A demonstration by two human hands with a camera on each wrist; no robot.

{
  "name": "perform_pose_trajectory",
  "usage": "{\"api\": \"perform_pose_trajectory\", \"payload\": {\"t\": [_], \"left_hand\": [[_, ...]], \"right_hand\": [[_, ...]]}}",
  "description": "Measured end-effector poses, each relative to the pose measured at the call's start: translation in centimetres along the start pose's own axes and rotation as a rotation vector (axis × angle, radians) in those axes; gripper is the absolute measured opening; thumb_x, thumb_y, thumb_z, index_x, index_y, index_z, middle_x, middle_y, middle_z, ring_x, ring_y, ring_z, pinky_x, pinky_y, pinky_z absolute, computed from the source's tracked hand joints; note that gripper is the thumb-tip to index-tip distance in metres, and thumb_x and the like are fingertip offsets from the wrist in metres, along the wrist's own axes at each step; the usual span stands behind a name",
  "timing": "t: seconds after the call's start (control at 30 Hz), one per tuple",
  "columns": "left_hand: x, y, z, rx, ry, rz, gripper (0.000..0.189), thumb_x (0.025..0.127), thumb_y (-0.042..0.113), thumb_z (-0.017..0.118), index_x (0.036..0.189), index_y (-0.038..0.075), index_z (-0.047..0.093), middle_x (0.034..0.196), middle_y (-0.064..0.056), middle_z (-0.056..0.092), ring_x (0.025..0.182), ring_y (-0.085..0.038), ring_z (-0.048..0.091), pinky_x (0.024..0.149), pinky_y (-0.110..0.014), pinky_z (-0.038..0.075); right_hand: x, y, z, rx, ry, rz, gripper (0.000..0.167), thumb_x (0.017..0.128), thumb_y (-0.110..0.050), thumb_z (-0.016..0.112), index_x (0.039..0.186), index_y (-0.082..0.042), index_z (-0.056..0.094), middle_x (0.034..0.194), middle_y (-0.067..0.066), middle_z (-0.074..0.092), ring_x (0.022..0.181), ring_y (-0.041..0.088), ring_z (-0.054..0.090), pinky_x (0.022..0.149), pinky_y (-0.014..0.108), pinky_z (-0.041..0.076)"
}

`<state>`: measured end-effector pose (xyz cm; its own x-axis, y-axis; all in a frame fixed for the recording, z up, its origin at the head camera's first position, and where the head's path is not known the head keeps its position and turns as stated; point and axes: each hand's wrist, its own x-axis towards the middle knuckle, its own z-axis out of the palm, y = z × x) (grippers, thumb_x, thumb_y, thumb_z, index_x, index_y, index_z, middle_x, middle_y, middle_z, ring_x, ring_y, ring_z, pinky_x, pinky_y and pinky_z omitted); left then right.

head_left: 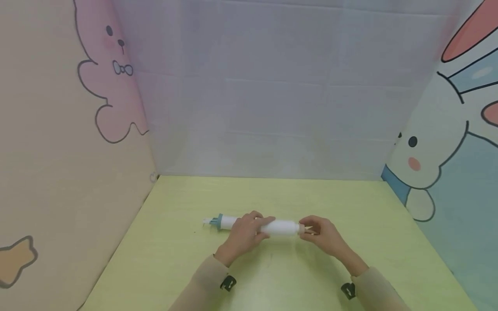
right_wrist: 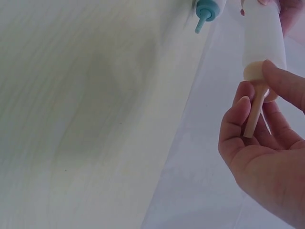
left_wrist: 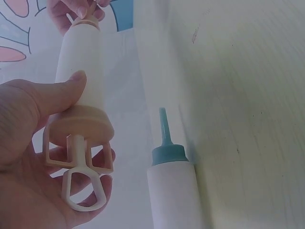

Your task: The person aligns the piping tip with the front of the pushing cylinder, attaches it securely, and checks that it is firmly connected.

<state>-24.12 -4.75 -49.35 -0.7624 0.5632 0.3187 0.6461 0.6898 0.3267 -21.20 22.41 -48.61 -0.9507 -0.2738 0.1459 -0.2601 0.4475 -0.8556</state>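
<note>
A white-barrelled icing syringe with peach fittings (head_left: 284, 227) lies across both hands. My left hand (head_left: 246, 231) grips its barrel near the handle end, the thumb along the side. In the left wrist view its peach finger loops (left_wrist: 53, 143) and white plunger ring (left_wrist: 86, 191) hang beside the palm. At the other end, my right hand (head_left: 327, 236) holds the peach nozzle cap (right_wrist: 253, 71), with the thumb on the cap and the fingers around the slim nozzle (right_wrist: 256, 109). Behind lies a second syringe with teal fittings (left_wrist: 174, 191), largely hidden in the head view.
The pale yellow-green table (head_left: 194, 276) spreads under both hands. A plain light sheet (head_left: 280, 95) forms the back wall. Cartoon-printed panels stand at the sides, with a pink bear (head_left: 109, 77) at left and a rabbit (head_left: 432, 151) at right.
</note>
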Motion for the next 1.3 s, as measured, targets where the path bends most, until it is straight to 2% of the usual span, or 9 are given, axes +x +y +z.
{"api": "perform_pose_trajectory", "payload": {"t": [0.2, 0.43, 0.7, 0.97, 1.17, 1.3], "left_hand": [[-0.47, -0.44, 0.35, 0.005, 0.004, -0.004, 0.047, 0.085, 0.036, 0.071, 0.131, 0.029, 0.06, 0.111, -0.001, 0.059, 0.089, -0.016, 0.054, 0.066, -0.031, 0.04], [-0.81, -0.61, 0.63, -0.014, -0.003, -0.012, 0.048, 0.085, 0.037, 0.071, 0.131, 0.03, 0.059, 0.111, 0.0, 0.059, 0.09, -0.017, 0.055, 0.067, -0.032, 0.04], [-0.84, -0.58, 0.57, -0.015, -0.017, -0.009, 0.048, 0.085, 0.036, 0.071, 0.131, 0.03, 0.06, 0.11, 0.001, 0.058, 0.09, -0.017, 0.053, 0.068, -0.032, 0.04], [-0.93, -0.63, 0.29, -0.032, -0.043, -0.007, 0.047, 0.085, 0.034, 0.072, 0.131, 0.03, 0.06, 0.109, 0.001, 0.058, 0.089, -0.016, 0.053, 0.068, -0.032, 0.04], [-0.87, -0.67, 0.2, -0.036, -0.059, -0.004, 0.047, 0.086, 0.035, 0.071, 0.131, 0.031, 0.06, 0.109, 0.0, 0.058, 0.089, -0.015, 0.053, 0.067, -0.032, 0.041], [-0.86, -0.61, 0.22, -0.029, -0.066, 0.004, 0.046, 0.086, 0.036, 0.071, 0.131, 0.031, 0.06, 0.109, 0.0, 0.059, 0.091, -0.015, 0.054, 0.068, -0.032, 0.041]], "right_hand": [[0.33, -0.17, 0.39, -0.003, -0.014, -0.015, 0.029, 0.083, 0.007, 0.069, 0.11, 0.011, 0.059, 0.107, 0.027, 0.061, 0.093, 0.04, 0.064, 0.073, 0.033, 0.053], [0.17, -0.06, 0.7, -0.022, -0.022, -0.032, 0.029, 0.082, -0.001, 0.073, 0.109, 0.004, 0.062, 0.107, 0.02, 0.063, 0.091, 0.032, 0.066, 0.072, 0.03, 0.053], [0.2, 0.15, 1.05, -0.03, -0.029, -0.018, 0.028, 0.082, -0.003, 0.074, 0.108, 0.0, 0.064, 0.107, 0.015, 0.064, 0.092, 0.029, 0.065, 0.074, 0.029, 0.052], [0.04, 0.25, 0.9, 0.018, -0.038, -0.022, 0.029, 0.082, -0.004, 0.074, 0.109, 0.003, 0.064, 0.108, 0.02, 0.063, 0.093, 0.032, 0.065, 0.074, 0.031, 0.053], [-0.1, 0.37, 1.02, 0.024, -0.026, -0.014, 0.029, 0.082, -0.005, 0.074, 0.108, 0.001, 0.065, 0.108, 0.018, 0.064, 0.094, 0.031, 0.064, 0.074, 0.03, 0.052], [-0.29, 0.2, 1.0, 0.048, -0.05, -0.018, 0.029, 0.083, -0.003, 0.073, 0.109, 0.004, 0.064, 0.109, 0.02, 0.063, 0.097, 0.035, 0.063, 0.076, 0.031, 0.052]]}}
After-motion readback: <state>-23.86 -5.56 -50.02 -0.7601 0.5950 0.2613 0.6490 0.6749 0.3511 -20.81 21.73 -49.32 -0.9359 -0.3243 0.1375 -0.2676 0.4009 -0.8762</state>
